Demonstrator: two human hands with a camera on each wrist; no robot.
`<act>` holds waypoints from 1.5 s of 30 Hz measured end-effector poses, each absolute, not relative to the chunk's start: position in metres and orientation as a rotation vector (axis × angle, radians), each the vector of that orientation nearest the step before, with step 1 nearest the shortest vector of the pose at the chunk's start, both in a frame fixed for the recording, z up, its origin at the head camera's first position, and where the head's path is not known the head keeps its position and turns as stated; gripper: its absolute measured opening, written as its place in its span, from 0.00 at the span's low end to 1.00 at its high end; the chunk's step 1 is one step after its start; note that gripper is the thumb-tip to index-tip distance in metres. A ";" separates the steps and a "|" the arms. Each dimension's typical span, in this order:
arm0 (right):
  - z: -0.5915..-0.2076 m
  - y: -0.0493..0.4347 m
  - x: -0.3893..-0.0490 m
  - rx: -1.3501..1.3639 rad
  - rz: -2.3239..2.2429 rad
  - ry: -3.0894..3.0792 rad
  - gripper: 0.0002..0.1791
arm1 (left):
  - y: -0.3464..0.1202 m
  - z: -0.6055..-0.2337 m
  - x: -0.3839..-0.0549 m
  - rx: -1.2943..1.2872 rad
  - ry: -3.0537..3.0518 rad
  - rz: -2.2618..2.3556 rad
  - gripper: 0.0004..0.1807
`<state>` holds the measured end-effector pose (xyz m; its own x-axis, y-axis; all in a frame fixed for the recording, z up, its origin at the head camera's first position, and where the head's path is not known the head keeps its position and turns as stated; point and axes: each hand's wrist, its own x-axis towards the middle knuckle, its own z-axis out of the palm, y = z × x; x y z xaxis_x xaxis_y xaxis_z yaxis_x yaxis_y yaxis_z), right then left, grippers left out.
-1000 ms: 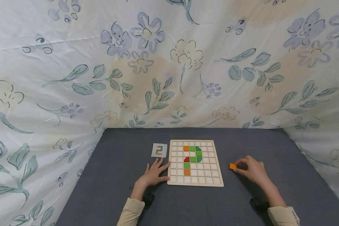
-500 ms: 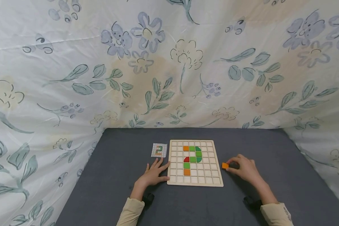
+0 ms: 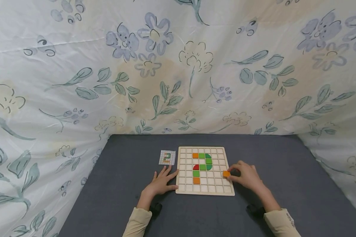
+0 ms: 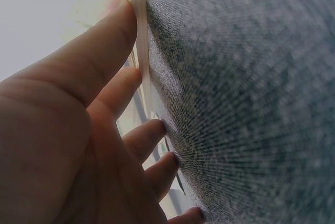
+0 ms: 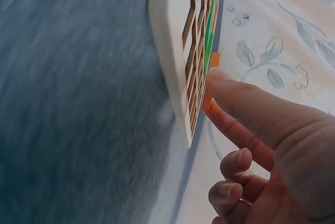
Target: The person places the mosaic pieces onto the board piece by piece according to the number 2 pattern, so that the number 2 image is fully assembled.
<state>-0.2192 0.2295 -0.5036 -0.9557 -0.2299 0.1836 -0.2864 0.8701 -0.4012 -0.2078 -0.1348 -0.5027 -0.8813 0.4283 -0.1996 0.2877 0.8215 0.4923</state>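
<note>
A wooden grid board [image 3: 187, 188] lies on the dark table, with green, orange and red tiles set in some of its squares. My right hand [image 3: 247, 176] pinches an orange square tile [image 3: 226, 174] between thumb and finger, over the board's right edge. In the right wrist view the orange tile [image 5: 211, 82] is held above the grid, apart from it as far as can be seen. The left hand [image 3: 160, 184] lies with fingers spread, thumb and a fingertip touching the board's left edge. In the left wrist view its straight fingers meet the board's side [image 4: 140, 35].
A small printed card [image 3: 167, 157] with a coloured grid pattern lies left of the board, just beyond the left fingertips. Floral cloth [image 3: 178, 82] hangs behind and at both sides of the dark table [image 3: 130, 158].
My right hand has moved left with the orange tile, from the table beside the board to over its right edge. The left hand and board have stayed put.
</note>
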 end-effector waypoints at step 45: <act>-0.505 0.167 -0.217 0.644 0.806 -2.883 0.13 | -0.134 -0.501 -0.209 0.534 2.704 0.651 0.38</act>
<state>-0.2174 0.1671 -0.5047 -0.9086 -0.3744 0.1853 -0.4162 0.7735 -0.4780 -0.2085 -0.1344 -0.5012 -0.8831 0.4216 -0.2059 0.2818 0.8274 0.4858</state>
